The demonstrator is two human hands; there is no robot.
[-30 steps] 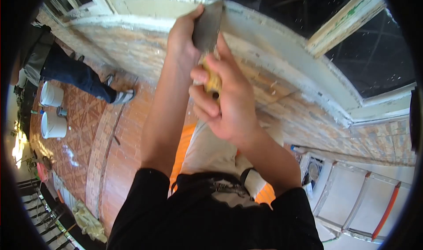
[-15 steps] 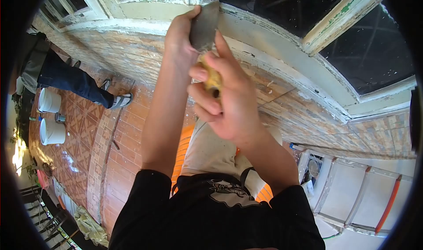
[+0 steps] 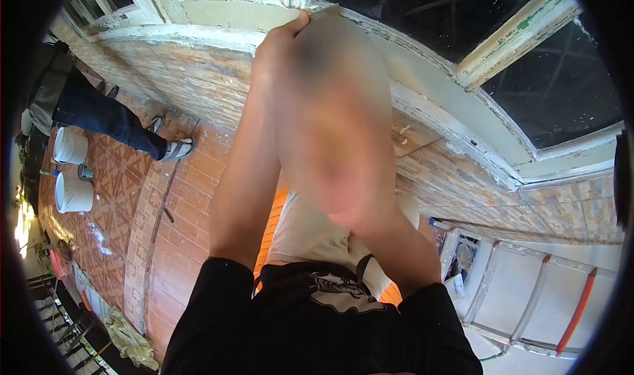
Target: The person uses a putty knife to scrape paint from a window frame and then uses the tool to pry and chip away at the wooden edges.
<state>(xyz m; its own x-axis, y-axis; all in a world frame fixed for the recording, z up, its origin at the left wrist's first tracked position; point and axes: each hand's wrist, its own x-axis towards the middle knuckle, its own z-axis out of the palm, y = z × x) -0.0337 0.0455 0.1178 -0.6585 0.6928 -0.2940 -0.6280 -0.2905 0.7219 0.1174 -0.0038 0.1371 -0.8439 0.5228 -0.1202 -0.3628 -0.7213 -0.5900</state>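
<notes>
A wide-bladed putty knife (image 3: pixel 328 11) is pressed against the bottom rail of the white window frame (image 3: pixel 228 13); only the top of its blade shows sharply. My left hand (image 3: pixel 272 50) is at the blade's left side, with one fingertip beside its upper edge and the other fingers hidden. A blurred patch covers my right hand (image 3: pixel 347 177), which is closed around the knife's handle, a yellowish smear in the blur. Chipped, peeling paint with greenish spots marks the frame around the dark glass panes (image 3: pixel 403 11).
Stone-patterned tiles cover the wall (image 3: pixel 191 77) below the window. At the left, another person's legs (image 3: pixel 109 114) stand near white buckets (image 3: pixel 74 193) and a small can (image 3: pixel 85 171). A paint-spattered ladder (image 3: pixel 528 302) lies at the right. Cloth (image 3: pixel 129 338) lies at lower left.
The blade, broadly visible before, is now mostly covered by blur. My right hand has moved slightly, and the view has shifted a little. My left hand stays by the blade.
</notes>
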